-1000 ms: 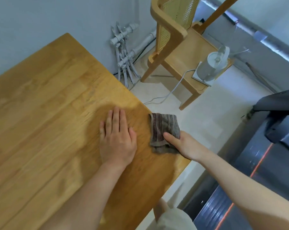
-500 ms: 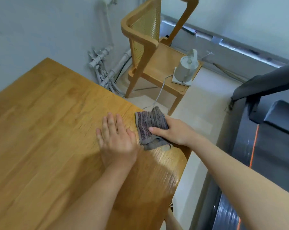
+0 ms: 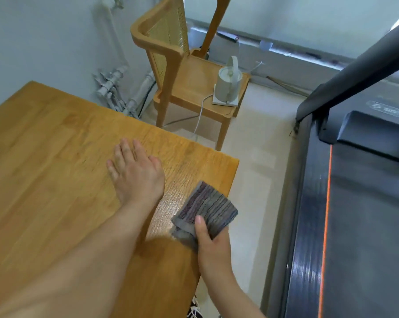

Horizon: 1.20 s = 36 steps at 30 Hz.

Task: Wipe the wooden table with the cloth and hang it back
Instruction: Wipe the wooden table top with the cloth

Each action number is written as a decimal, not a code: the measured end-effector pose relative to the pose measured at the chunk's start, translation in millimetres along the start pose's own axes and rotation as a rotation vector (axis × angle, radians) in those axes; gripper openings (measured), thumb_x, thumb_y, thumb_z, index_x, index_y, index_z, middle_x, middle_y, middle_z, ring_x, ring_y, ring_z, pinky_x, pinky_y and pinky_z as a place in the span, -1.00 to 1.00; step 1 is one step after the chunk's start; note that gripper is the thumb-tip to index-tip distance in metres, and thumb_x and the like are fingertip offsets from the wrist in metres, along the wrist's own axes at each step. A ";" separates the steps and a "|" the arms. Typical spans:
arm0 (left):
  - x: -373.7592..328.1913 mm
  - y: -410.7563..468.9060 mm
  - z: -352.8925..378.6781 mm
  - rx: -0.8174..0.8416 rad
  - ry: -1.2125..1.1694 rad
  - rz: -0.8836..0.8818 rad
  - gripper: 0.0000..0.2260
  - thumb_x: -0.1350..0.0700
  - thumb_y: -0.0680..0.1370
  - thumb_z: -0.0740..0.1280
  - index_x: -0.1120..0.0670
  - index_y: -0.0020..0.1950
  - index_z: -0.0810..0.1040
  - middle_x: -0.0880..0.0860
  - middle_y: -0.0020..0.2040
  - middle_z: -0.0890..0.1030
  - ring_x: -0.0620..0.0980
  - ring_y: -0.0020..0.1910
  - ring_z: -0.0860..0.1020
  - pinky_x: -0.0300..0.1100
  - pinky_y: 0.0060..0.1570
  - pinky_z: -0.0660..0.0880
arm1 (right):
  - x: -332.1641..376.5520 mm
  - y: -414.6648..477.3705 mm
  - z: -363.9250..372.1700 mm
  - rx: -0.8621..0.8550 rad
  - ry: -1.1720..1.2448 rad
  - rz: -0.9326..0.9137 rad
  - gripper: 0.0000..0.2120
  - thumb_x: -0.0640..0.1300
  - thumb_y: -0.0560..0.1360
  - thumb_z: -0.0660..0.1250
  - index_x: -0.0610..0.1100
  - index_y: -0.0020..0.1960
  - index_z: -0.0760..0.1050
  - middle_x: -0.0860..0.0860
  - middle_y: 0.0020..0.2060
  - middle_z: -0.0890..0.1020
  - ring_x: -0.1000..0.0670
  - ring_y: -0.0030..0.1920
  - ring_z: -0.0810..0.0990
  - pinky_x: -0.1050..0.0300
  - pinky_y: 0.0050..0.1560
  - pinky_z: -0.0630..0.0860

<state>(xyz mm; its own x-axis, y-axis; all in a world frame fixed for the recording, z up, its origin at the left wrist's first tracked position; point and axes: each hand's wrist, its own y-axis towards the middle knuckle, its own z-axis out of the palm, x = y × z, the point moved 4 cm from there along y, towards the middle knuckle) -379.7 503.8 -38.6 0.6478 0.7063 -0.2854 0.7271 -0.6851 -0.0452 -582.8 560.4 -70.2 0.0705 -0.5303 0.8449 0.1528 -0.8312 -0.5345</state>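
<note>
Grey striped cloth (image 3: 205,210) is hanging half over the wooden table's (image 3: 44,157) right edge, close to the far corner. Right hand (image 3: 213,246) is pinching it, thumb on top. Left hand (image 3: 136,177) is lying flat on the table just left of it, fingers straight and close together.

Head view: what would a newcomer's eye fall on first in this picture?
First, the right hand pinches a striped grey cloth at the wooden table's right edge, part of it past the edge. Beside it, the left hand lies flat on the tabletop. Beyond the table, a white kettle stands on a wooden chair.
</note>
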 end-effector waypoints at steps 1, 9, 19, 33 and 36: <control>1.2 -2.5 0.1 0.011 -0.001 0.019 -0.48 -0.02 0.62 -0.02 0.12 0.55 0.06 0.15 0.58 0.02 0.12 0.55 -0.05 0.15 0.49 -0.11 | -7.8 -17.2 0.1 0.038 -0.026 0.042 -0.56 0.08 0.49 0.36 0.06 0.32 0.36 0.12 0.11 0.61 0.10 0.12 0.60 0.06 0.19 0.56; 48.6 -137.9 -11.9 0.146 0.101 0.321 -0.48 -0.17 0.62 -0.18 -0.09 0.57 -0.07 -0.05 0.59 -0.05 -0.07 0.55 -0.13 0.05 0.50 -0.10 | 58.0 109.9 -12.5 0.075 0.095 0.224 -0.26 0.10 0.10 0.49 -0.10 0.24 0.46 -0.08 -0.03 0.70 -0.12 -0.12 0.71 -0.13 -0.08 0.66; 76.8 -182.5 -12.7 0.047 0.043 0.303 -0.51 -0.01 0.59 -0.04 -0.02 0.53 0.21 0.00 0.54 0.21 -0.07 0.53 0.07 0.10 0.47 0.06 | -58.5 -55.0 7.0 0.067 0.047 -0.059 -0.42 0.22 0.32 0.46 0.04 0.25 0.43 0.08 0.07 0.65 0.07 0.08 0.63 -0.06 0.15 0.57; 77.7 -182.4 -14.3 -0.019 -0.005 0.321 -0.53 0.06 0.56 0.03 0.04 0.49 0.30 0.06 0.49 0.31 -0.02 0.50 0.16 0.10 0.46 0.11 | 3.8 37.5 1.0 -0.126 -0.172 -0.255 -0.51 0.07 0.59 0.21 -0.15 0.42 0.27 -0.09 0.24 0.53 -0.09 0.24 0.51 0.01 0.28 0.43; 80.7 -181.1 -14.0 -0.032 -0.001 0.318 -0.52 0.05 0.56 0.03 0.07 0.47 0.33 0.08 0.48 0.33 0.02 0.49 0.20 0.15 0.44 0.16 | -34.7 -26.4 13.7 -0.104 -0.243 -0.369 -0.45 0.05 0.59 0.16 -0.11 0.51 0.14 0.07 0.35 0.39 0.14 0.36 0.33 0.32 0.38 0.23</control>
<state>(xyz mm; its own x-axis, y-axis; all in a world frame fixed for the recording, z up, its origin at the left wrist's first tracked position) -455.9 687.3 -40.1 0.8437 0.4575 -0.2810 0.4948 -0.8656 0.0764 -575.7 603.0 -85.1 0.2610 -0.1513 0.9534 0.1126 -0.9761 -0.1857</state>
